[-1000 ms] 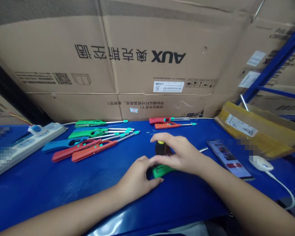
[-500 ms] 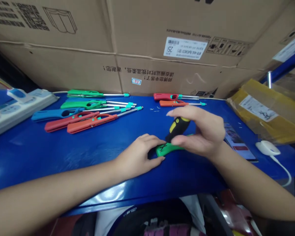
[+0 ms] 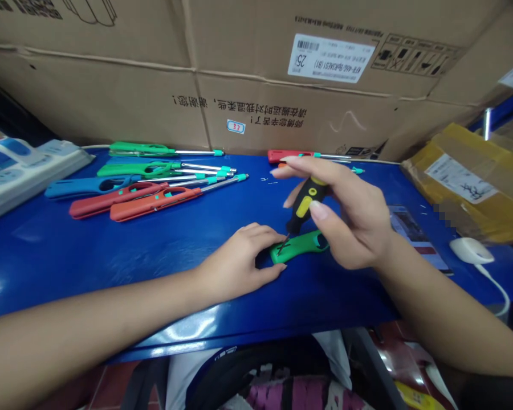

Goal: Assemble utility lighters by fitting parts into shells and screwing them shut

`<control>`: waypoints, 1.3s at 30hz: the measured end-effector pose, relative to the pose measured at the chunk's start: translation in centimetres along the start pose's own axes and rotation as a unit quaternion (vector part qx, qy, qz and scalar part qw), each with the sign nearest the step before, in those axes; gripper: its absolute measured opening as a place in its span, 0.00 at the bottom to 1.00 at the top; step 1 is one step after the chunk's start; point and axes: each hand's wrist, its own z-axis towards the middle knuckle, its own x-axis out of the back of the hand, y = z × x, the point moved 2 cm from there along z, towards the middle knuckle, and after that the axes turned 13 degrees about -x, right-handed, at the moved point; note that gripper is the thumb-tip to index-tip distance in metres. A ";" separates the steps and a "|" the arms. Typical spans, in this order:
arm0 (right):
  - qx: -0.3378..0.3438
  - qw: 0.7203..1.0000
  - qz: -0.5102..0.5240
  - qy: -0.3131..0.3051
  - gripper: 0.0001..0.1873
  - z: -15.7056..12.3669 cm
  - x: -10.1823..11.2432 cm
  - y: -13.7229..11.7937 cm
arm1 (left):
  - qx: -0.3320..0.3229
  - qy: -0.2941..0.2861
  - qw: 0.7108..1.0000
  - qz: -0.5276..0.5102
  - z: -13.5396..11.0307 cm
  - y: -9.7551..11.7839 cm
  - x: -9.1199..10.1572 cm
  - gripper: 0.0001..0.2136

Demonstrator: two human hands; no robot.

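A green long-necked lighter (image 3: pixel 301 246) lies flat on the blue table, its far end hidden behind my right hand. My left hand (image 3: pixel 243 259) pinches the lighter's handle end between thumb and fingers. In my right hand (image 3: pixel 350 213) is a black and yellow screwdriver (image 3: pixel 304 204), tilted, its thin shaft reaching down to the handle of the green lighter near my left fingertips. Whether the tip sits in a screw is too small to tell.
Several lighters lie at the back left, among them an orange one (image 3: pixel 156 204) and a blue one (image 3: pixel 89 187). A red lighter (image 3: pixel 290 155) lies at the back. A power strip (image 3: pixel 34 176), a yellow-taped parcel (image 3: pixel 474 182) and a white corded device (image 3: pixel 471 250) flank them. A cardboard box (image 3: pixel 243 85) walls the back.
My right hand has shifted its fingers on the screwdriver, which now stands more upright with its shaft showing. My left hand keeps its hold. The whole view has moved slightly.
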 end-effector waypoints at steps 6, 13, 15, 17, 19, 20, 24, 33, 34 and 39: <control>0.059 0.995 -0.009 0.084 0.13 0.1 -0.3 0.1 | -0.003 -0.002 1.000 -0.003 0.0 -0.1 -0.1 0.15; -0.009 0.998 0.049 -0.033 0.21 0.0 0.0 0.4 | -0.005 -0.001 1.000 0.000 0.0 -0.1 0.0 0.15; -0.003 0.999 0.034 -0.006 0.21 -0.1 -0.1 0.2 | -0.007 -0.002 1.000 0.001 0.0 -0.1 0.0 0.15; 0.028 0.998 -0.015 0.063 0.18 -0.2 -0.2 0.0 | -0.012 -0.002 1.000 0.004 0.0 -0.1 0.0 0.14; 0.052 0.990 -0.063 0.114 0.19 -0.3 -0.2 -0.1 | -0.014 0.000 1.000 0.008 0.0 -0.1 0.0 0.13; 0.055 0.988 -0.071 0.122 0.19 -0.4 -0.2 -0.1 | -0.013 0.000 1.000 0.008 0.0 -0.1 0.0 0.12; 0.026 0.999 -0.012 0.045 0.21 -0.5 -0.3 -0.3 | -0.005 -0.006 1.000 0.000 0.0 0.0 0.0 0.14; 0.037 0.987 -0.082 0.136 0.16 -0.3 -0.2 -0.5 | -0.021 0.002 1.000 0.007 0.0 0.0 0.0 0.13; 0.024 0.990 -0.075 0.116 0.18 -0.3 -0.2 -0.4 | -0.021 0.003 1.000 0.006 0.0 0.0 0.0 0.14; -0.016 0.999 -0.019 0.039 0.21 -0.4 -0.1 -0.4 | -0.011 -0.004 1.000 0.005 0.0 0.0 0.0 0.15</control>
